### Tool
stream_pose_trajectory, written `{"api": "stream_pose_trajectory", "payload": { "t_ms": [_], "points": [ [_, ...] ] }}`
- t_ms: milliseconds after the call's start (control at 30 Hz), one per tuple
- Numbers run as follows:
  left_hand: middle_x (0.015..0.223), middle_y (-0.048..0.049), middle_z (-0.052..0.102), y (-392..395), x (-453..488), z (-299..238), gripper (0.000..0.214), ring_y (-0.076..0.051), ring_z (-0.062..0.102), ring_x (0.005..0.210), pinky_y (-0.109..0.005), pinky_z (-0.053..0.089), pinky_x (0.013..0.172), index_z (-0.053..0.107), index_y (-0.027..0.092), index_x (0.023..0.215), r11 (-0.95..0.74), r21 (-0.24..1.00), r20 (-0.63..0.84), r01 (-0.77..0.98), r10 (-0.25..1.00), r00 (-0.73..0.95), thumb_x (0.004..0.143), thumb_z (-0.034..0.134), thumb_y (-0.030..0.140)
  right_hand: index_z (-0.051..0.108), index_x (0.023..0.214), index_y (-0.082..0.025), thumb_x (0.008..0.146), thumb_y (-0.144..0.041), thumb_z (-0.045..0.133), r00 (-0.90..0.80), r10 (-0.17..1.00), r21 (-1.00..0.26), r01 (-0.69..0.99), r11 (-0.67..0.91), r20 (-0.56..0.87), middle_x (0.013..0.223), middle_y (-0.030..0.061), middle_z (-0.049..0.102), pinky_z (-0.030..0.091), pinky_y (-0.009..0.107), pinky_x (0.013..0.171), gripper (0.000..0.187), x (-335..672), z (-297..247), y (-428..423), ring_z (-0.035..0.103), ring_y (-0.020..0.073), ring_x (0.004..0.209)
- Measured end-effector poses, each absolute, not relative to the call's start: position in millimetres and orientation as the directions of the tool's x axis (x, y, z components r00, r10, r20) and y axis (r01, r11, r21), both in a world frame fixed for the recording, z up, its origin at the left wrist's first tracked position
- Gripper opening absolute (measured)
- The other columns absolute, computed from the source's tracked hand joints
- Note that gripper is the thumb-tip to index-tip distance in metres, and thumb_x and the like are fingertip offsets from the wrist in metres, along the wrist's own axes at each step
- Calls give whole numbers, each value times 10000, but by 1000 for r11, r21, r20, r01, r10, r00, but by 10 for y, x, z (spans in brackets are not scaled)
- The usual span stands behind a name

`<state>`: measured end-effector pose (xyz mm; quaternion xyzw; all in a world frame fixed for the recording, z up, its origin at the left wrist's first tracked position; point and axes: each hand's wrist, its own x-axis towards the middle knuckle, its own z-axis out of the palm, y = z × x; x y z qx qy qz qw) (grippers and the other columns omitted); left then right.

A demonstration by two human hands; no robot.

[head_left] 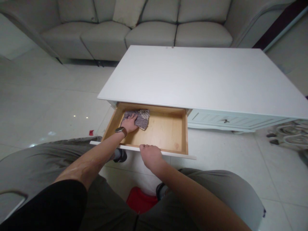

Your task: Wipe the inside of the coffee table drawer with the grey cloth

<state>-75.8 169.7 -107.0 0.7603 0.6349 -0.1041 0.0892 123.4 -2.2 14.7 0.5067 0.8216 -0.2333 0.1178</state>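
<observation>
Patterned grey-brown cloth [143, 120]: lies bunched on the bottom of the wooden drawer [166, 131], toward its left end, pale motif at the cloth's far right corner. Left hand [130, 124]: palm down on the cloth, fingers extended over it; cannot tell whether they pinch any fabric. Dark-faced wristwatch [121, 131] on this wrist. Right hand [152, 155]: fingers closed over the top edge of the white drawer front [179, 156], near its middle. Drawer stands out from under the white tabletop [192, 77]. To its right, 1 further drawer [207, 117], shut, with 1 dark knob [225, 121]. Below, between the person's 2 grey-trousered legs: red object [141, 200] on the pale tiled floor [60, 106], partly hidden. Small red scrap [91, 132] on the floor left of the drawer. Beyond the table: beige sofa [154, 33], 1 light pillow [127, 11] leaning on its back.
</observation>
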Motion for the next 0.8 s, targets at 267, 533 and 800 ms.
{"api": "stream_pose_trajectory", "payload": {
  "t_ms": [267, 533, 800],
  "points": [
    [1674, -123, 275, 1687, -734, -1044, 854, -385, 442, 1420, -483, 398, 1120, 276, 219, 1614, -169, 1, -280, 986, 946, 163, 844, 563, 453, 582, 1241, -117, 991, -87, 370, -479, 772, -271, 877, 397, -419, 1129, 203, 729, 608, 418, 774, 329, 1237, 132, -20, 738, 284, 1009],
    [1674, -128, 273, 1686, -730, -1041, 849, -389, 449, 1413, -485, 406, 1115, 282, 210, 1611, -175, -7, -273, 985, 948, 166, 848, 558, 460, 578, 1228, -121, 988, -82, 374, -475, 776, -263, 879, 398, -415, 1123, 201, 728, 599, 404, 775, 318, 1235, 127, -22, 738, 282, 1006],
    [1671, -120, 282, 1682, -717, -1011, 845, -389, 444, 1417, -489, 416, 1109, 287, 211, 1611, -168, -9, -281, 986, 946, 159, 852, 552, 473, 575, 1230, -121, 986, -75, 382, -472, 780, -264, 881, 394, -411, 1118, 197, 731, 604, 416, 776, 315, 1233, 116, -18, 740, 278, 1004]
  ]
}}
